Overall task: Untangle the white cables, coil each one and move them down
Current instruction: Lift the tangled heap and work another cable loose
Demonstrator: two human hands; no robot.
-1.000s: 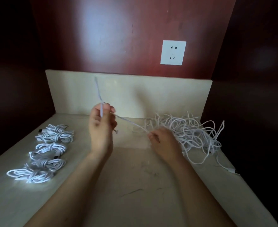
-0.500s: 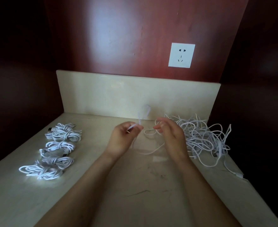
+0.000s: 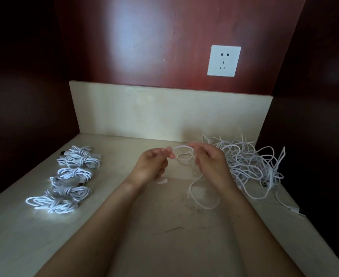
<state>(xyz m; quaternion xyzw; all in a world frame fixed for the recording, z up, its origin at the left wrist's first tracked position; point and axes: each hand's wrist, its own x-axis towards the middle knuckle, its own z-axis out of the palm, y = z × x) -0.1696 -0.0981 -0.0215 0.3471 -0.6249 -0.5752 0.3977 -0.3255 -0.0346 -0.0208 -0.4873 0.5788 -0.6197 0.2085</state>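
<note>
In the head view, the person's left hand (image 3: 151, 166) and right hand (image 3: 210, 162) hover close together above the pale countertop (image 3: 164, 242). Both have their fingers curled, and their fingertips pinch a single white cable (image 3: 181, 147), which arches in a short span between them. Below the right hand, slack that appears to belong to the same cable drops to the counter in a loose loop (image 3: 189, 193). The tangled pile (image 3: 248, 162) of remaining cables lies just beside the right hand, toward the back right corner. A row of coiled bundles (image 3: 72, 176) rests well apart on the left side.

The cable looks thin, light and limp, so it will likely sag wherever it is unsupported. It probably will not keep a coil shape unless it is wrapped on itself. Its smooth jacket may slide through a light pinch. A plug end seems the best place to hold it, with the length fed through the other hand. A hard pull against the pile risks tightening the snarls.
</note>
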